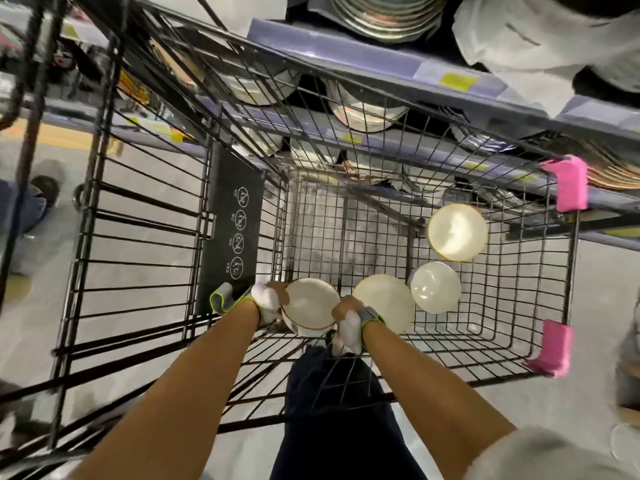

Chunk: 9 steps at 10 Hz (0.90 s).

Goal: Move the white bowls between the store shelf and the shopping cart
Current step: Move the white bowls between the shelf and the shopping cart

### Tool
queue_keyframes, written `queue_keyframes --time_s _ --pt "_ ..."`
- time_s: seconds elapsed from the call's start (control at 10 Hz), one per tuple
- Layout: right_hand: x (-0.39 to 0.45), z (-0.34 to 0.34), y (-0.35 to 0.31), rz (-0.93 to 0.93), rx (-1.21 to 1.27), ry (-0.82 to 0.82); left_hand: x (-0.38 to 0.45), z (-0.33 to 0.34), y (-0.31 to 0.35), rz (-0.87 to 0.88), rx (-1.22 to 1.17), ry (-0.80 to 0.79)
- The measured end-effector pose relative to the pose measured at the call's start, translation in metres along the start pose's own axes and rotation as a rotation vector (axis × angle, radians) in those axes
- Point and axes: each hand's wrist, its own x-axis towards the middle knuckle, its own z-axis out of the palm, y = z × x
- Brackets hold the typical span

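White bowls [435, 287] sit in a black wire cart [346, 216] with pink corner guards [569, 183] beside a lavender shelf [346, 57].

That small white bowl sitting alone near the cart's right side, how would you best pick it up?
Probably by its rim, coming straight down from above. The small bowl sits upright with its mouth open upward, and the cart wire wall blocks any sideways approach.

Both arms reach forward and down; left hand [268, 304] and right hand [348, 322] curled, close together
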Motion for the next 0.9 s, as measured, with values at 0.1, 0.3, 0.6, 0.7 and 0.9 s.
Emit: queue_keyframes --time_s 0.1,0.3,0.6,0.7,0.9 --pt "-0.005 -0.002 -0.001 -0.014 -0.015 0.031 -0.014 0.001 0.008 0.012 0.058 -0.012" --pt "-0.040 -0.034 -0.001 -0.101 0.150 0.074 -0.060 -0.008 0.026 0.156 0.306 -0.171" --pt "-0.104 -0.067 0.014 -0.126 0.859 -0.220 -0.101 -0.008 0.055 -0.043 -0.439 -0.146" --pt "-0.123 -0.081 0.017 -0.172 0.944 -0.266 -0.117 -0.018 0.068 -0.027 -0.586 -0.162" --pt "-0.162 -0.111 0.017 -0.276 0.985 -0.340 -0.164 -0.025 0.096 0.093 -0.567 -0.238"
